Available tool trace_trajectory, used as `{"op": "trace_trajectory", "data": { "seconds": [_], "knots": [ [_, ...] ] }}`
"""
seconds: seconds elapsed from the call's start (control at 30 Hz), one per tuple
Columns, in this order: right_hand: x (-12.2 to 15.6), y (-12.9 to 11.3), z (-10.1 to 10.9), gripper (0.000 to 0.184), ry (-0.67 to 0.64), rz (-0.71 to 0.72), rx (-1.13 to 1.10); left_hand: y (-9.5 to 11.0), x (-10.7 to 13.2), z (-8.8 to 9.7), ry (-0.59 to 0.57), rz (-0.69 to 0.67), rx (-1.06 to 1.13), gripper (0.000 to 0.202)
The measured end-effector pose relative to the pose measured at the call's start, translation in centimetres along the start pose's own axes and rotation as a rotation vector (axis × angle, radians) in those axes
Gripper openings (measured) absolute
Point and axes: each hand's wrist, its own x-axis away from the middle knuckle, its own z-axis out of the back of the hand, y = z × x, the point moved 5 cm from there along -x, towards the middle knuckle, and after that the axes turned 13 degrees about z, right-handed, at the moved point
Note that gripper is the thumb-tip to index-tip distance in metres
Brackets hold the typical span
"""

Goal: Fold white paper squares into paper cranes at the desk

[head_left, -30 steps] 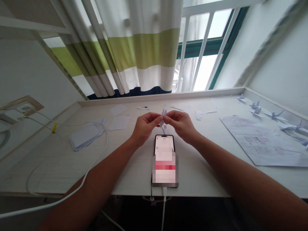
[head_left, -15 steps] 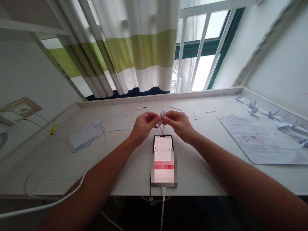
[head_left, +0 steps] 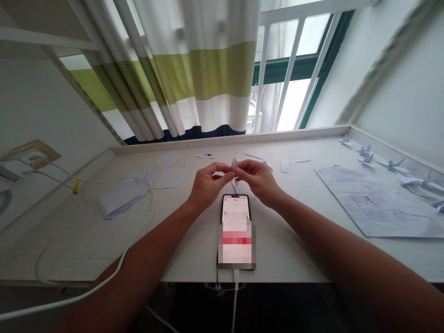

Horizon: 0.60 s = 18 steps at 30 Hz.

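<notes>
Both hands meet above the middle of the white desk, pinching one small folded piece of white paper between them. My left hand grips it from the left with thumb and fingers closed. On the right side of the paper, my right hand pinches it with its fingertips. Just below the hands a phone lies flat on the desk, screen lit, with a cable at its near end.
A stack of white paper squares and a white cable lie at left. A printed sheet lies at right, with several folded paper cranes along the right ledge. Paper scraps lie near the window; a curtain hangs behind.
The hands have barely shifted; the fingers have worked the small paper, which now sits lower and more hidden between the fingertips. The view has drifted slightly.
</notes>
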Motion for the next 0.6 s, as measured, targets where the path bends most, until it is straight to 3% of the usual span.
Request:
{"op": "trace_trajectory", "data": {
  "seconds": [0.2, 0.43, 0.6],
  "knots": [
    [-0.04, 0.45, 0.09, 0.041, 0.054, 0.018, -0.049, -0.24, -0.21, 0.35, 0.047, 0.031, 0.109, 0.027],
    [-0.03, 0.66, 0.14, 0.040, 0.003, 0.051, 0.013, -0.04, -0.39, 0.45, 0.029, 0.027, 0.158, 0.027],
    [0.10, 0.35, 0.01, 0.037, 0.017, 0.090, 0.044, -0.02, -0.52, 0.39, 0.026, 0.087, 0.233, 0.040]
  ]
}}
